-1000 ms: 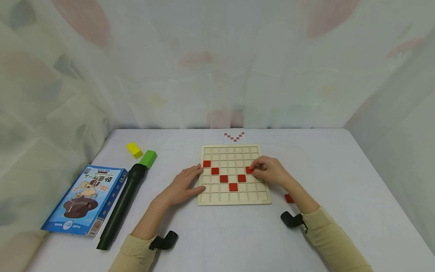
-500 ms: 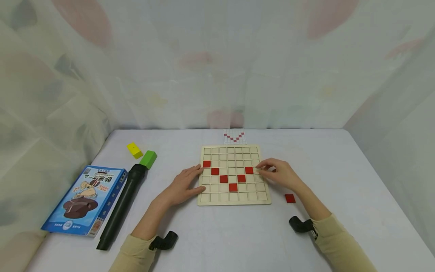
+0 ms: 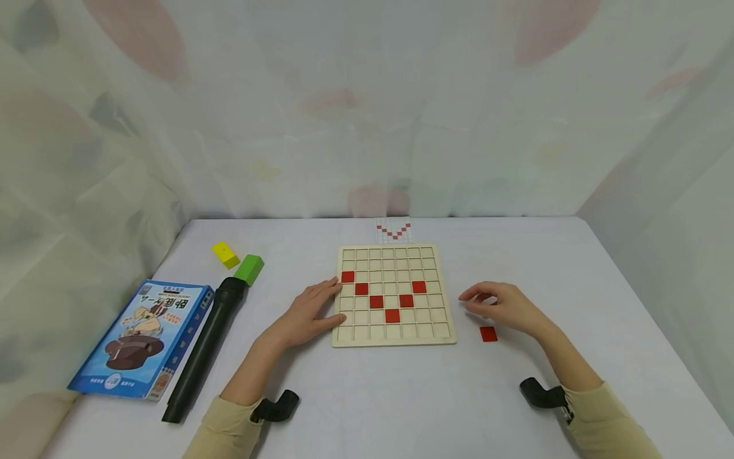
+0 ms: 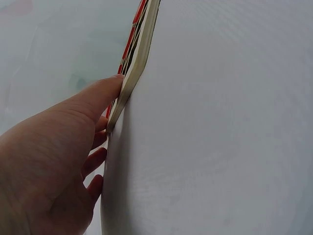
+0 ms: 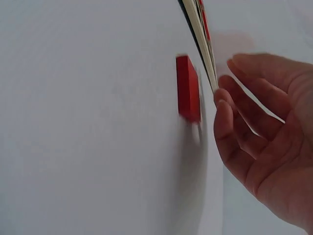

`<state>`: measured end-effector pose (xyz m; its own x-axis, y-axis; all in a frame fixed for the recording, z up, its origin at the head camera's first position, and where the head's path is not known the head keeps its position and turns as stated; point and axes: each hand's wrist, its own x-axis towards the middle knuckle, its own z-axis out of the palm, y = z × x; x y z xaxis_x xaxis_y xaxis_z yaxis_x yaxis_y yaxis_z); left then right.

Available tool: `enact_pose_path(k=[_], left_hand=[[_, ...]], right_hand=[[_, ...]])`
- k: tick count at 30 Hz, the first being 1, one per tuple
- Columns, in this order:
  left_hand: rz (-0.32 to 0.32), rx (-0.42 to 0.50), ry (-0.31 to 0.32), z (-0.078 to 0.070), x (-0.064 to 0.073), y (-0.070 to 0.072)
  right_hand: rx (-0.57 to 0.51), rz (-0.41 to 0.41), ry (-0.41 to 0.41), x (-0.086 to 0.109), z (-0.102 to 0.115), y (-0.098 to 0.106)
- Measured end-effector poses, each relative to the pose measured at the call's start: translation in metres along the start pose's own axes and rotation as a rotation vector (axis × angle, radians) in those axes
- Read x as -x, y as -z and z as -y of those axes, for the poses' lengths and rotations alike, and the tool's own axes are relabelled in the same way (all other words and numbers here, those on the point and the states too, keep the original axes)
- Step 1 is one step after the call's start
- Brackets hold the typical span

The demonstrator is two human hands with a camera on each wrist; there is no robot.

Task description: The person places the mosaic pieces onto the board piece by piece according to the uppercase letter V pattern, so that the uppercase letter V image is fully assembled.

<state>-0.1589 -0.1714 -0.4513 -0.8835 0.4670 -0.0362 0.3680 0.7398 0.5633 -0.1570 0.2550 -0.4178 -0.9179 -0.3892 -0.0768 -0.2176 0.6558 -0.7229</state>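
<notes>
A pale wooden grid board [image 3: 424, 331] lies on the table, with several red square tiles [image 3: 376, 302] set in its cells in a V shape. My left hand [image 3: 309, 313] rests at the board's left edge, thumb and fingertips touching the rim; the left wrist view shows the thumb [image 4: 100, 95] on that edge. To the right of the board, my right hand [image 3: 504, 307] hovers with loosely bent fingers and nothing between them. Just below it on the cloth lies a loose red tile [image 3: 489, 334], which also appears in the right wrist view as a thick red block [image 5: 188, 89].
Behind the board lies a small card [image 3: 394, 231] printed with a red V of squares on a grid. On the left are a blue box [image 3: 143, 338], a dark tube [image 3: 206, 350], a green block [image 3: 249, 269] and a yellow block [image 3: 226, 254].
My right hand has let go of a red tile in the board's right part and moved right and nearer, toward the loose tile. My left hand has stayed at the board's edge.
</notes>
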Motion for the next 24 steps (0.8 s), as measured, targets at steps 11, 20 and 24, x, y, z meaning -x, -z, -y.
enact_pose_path(k=[11,20,24], left_hand=[[-0.003,0.004,-0.004,-0.002,0.0,0.0],[-0.013,0.006,-0.014,-0.001,0.0,0.0],[-0.013,0.008,-0.019,-0.001,0.0,0.0]], right_hand=[[0.022,0.125,0.047,0.037,-0.017,0.012],[0.08,0.071,0.107,0.042,-0.021,0.009],[0.119,0.022,0.11,0.039,-0.021,0.007]])
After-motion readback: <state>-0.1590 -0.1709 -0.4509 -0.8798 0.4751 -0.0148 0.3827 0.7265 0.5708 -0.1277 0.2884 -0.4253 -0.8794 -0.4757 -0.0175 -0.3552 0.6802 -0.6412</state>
